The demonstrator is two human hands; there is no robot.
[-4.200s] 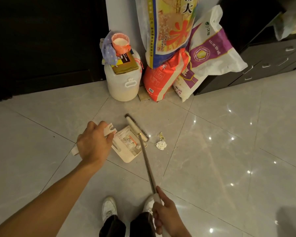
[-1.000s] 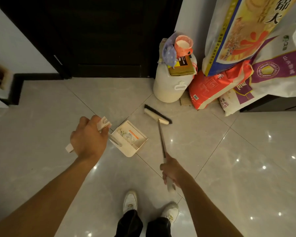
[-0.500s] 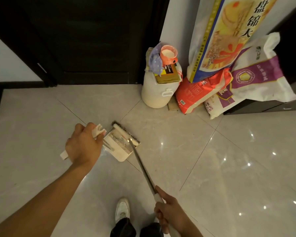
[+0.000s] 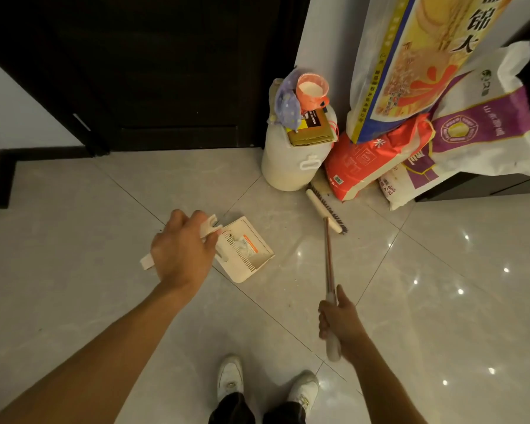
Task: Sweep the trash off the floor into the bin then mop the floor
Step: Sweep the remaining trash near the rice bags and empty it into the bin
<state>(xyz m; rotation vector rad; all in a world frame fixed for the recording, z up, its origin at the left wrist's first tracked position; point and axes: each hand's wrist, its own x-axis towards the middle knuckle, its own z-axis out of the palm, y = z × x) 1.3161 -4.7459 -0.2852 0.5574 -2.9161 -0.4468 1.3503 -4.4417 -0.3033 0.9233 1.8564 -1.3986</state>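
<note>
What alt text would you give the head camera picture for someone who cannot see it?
A person's left hand holds a white dustpan down at the tiled floor while the right hand grips a broom whose head lies beside a white drum and printed sacks.

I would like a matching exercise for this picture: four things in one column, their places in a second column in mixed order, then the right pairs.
1. dustpan
2. broom head
3. pink cup
4. red bag

A. on top of the white jug
B. its handle gripped by the left hand
C. at the far end of the broom stick in the right hand
D. propped below the yellow sack

Pairs: 1-B, 2-C, 3-A, 4-D
</note>
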